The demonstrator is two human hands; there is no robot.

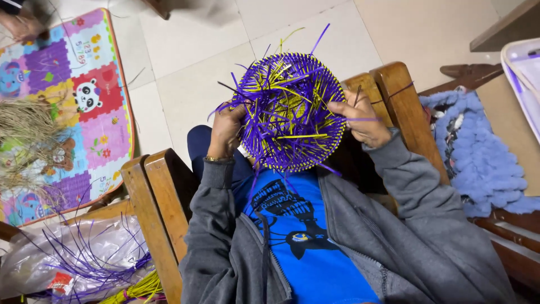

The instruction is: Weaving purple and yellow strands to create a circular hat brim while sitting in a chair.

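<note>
While the person is sitting in a wooden armchair (pixel 157 197), both hands are holding a round, half-woven basket (pixel 289 112) of purple and yellow plastic strips up in front of the chest, above the lap. The basket is lying directly between the hands, its open inside tilted toward the camera, so no long axis is showing; it is reading as a shallow disc with loose strip ends sticking out all round. The left hand (pixel 226 130) is gripping the rim on its side, fingers curled over the edge. The right hand (pixel 363 119) is closing on the opposite rim and pinching a purple strip there. The two hands are sitting well apart, equally near the basket. Nothing is lying inside it but its own loose strip ends. Beside the chair, a clear plastic bag (pixel 84 253) is holding spare purple strips, with yellow strips (pixel 138 288) just beside it. A colourful play mat (pixel 73 101) is carrying a heap of dry straw-like fibre (pixel 25 141).
</note>
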